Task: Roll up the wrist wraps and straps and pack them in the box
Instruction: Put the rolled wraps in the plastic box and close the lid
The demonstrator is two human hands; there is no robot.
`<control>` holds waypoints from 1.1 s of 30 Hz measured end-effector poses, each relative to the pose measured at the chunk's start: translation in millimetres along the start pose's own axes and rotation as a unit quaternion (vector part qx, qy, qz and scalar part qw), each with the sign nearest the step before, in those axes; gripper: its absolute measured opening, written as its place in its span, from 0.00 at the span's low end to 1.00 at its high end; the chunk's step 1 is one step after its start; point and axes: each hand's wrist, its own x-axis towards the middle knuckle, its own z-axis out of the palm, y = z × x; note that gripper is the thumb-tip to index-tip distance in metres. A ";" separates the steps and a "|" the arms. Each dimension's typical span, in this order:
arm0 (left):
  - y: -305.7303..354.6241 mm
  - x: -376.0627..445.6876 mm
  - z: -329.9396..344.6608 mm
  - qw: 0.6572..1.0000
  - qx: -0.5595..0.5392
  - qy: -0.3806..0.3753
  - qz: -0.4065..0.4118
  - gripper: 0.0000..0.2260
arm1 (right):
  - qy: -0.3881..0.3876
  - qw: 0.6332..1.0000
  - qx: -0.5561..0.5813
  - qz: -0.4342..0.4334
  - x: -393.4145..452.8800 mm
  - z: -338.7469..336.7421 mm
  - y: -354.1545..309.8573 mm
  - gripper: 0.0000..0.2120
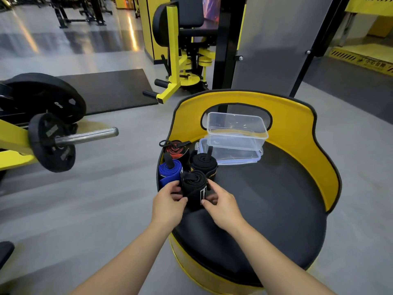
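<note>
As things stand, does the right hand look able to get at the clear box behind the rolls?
Probably yes, once it lets go. The right hand now holds the nearest black roll together with the left hand. The clear box sits open-topped on its lid, with bare seat on the right leaving a path.

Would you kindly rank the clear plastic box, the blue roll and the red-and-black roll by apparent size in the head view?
1. Clear plastic box, plainly largest.
2. Blue roll.
3. Red-and-black roll, partly hidden behind the blue one and farther away, so the last two places are uncertain.
</note>
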 end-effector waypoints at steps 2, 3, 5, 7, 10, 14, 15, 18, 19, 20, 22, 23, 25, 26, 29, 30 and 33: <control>6.2 -3.9 -3.6 1.000 -0.003 0.021 0.003 0.17 | 0.007 1.000 0.002 0.010 -2.7 -5.0 -0.3 0.30; 10.8 -6.4 -4.8 0.999 -0.009 0.032 0.010 0.14 | 0.012 1.000 0.006 0.017 -5.2 -8.9 -1.7 0.28; 25.8 -14.1 -4.5 0.998 -0.035 0.037 0.025 0.08 | 0.023 0.999 0.026 0.030 -10.7 -19.4 -4.5 0.22; 45.6 -22.4 0.7 0.998 -0.056 0.013 0.037 0.06 | 0.035 0.997 0.055 0.046 -17.3 -35.4 -8.6 0.16; 73.9 -30.0 17.9 0.994 -0.079 -0.064 0.026 0.05 | 0.054 0.992 0.086 0.073 -22.6 -64.5 -10.6 0.11; 108.5 -24.6 61.9 0.983 -0.108 -0.149 0.012 0.08 | 0.086 0.979 0.129 0.130 -14.0 -111.5 -2.4 0.08; 118.2 -18.4 74.8 0.979 -0.126 -0.161 -0.001 0.11 | 0.098 0.974 0.141 0.149 -7.9 -123.4 1.4 0.08; 144.4 17.6 111.1 0.966 -0.182 -0.169 -0.065 0.19 | 0.129 0.963 0.139 0.189 22.0 -157.5 13.3 0.11; 152.0 33.0 121.0 0.960 -0.207 -0.168 -0.091 0.19 | 0.134 0.961 0.135 0.200 33.9 -167.2 15.5 0.11; 159.8 48.2 128.8 0.951 -0.232 -0.167 -0.118 0.20 | 0.135 0.959 0.137 0.210 45.1 -175.5 16.2 0.10; 172.5 78.9 142.9 0.929 -0.287 -0.164 -0.166 0.20 | 0.138 0.953 0.149 0.225 69.5 -186.9 16.7 0.06; 174.9 95.2 150.8 0.918 -0.311 -0.159 -0.187 0.23 | 0.140 0.949 0.161 0.232 81.8 -189.6 17.4 0.03; 178.2 124.0 167.6 0.903 -0.342 -0.148 -0.213 0.27 | 0.132 0.943 0.182 0.246 108.1 -189.3 23.5 0.06; 177.9 135.4 175.9 0.900 -0.348 -0.143 -0.222 0.27 | 0.126 0.939 0.191 0.255 120.8 -187.3 29.7 0.06; 169.7 157.1 196.1 0.889 -0.368 -0.124 -0.243 0.22 | 0.122 0.923 0.221 0.292 154.4 -176.9 54.1 0.08; 166.8 160.0 200.1 0.888 -0.370 -0.118 -0.247 0.19 | 0.131 0.916 0.229 0.301 163.6 -174.1 62.6 0.07; 154.6 172.1 207.4 0.887 -0.370 -0.105 -0.255 0.19 | 0.164 0.903 0.239 0.318 184.4 -167.9 81.5 0.10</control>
